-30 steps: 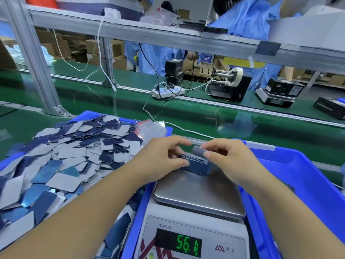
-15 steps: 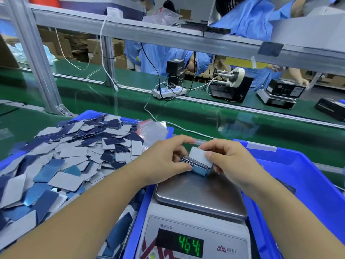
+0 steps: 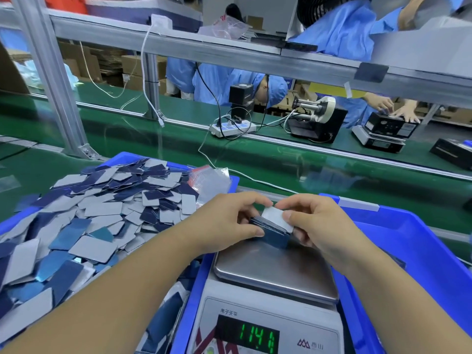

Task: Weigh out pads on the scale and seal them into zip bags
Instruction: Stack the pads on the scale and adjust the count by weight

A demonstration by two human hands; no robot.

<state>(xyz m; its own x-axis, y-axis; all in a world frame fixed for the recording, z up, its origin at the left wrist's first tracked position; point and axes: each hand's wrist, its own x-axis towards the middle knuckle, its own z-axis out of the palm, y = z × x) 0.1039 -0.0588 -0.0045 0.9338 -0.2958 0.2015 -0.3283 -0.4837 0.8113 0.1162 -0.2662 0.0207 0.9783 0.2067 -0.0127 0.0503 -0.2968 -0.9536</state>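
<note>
A small stack of blue and grey pads (image 3: 274, 229) stands on edge at the far side of the scale's steel pan (image 3: 275, 274). My left hand (image 3: 227, 223) grips the stack from the left, thumb low and fingers over the top. My right hand (image 3: 316, 223) pinches it from the right, with a grey pad facing up. The scale's green display (image 3: 255, 339) reads 114.1. A heap of loose pads (image 3: 84, 226) fills the blue bin on the left. Clear zip bags (image 3: 212, 180) with red strips lie at the heap's far edge.
A blue bin (image 3: 419, 254) sits to the right of the scale. Beyond runs a green conveyor belt (image 3: 281, 162) with a power strip (image 3: 232, 127), a tape dispenser (image 3: 316, 118) and another scale (image 3: 383, 135). People in blue coats work across it.
Both hands stay on the stack at the pan's far edge. The grey top pad has tilted up into view. The display went from 56.1 to 46.4 to 114.1.
</note>
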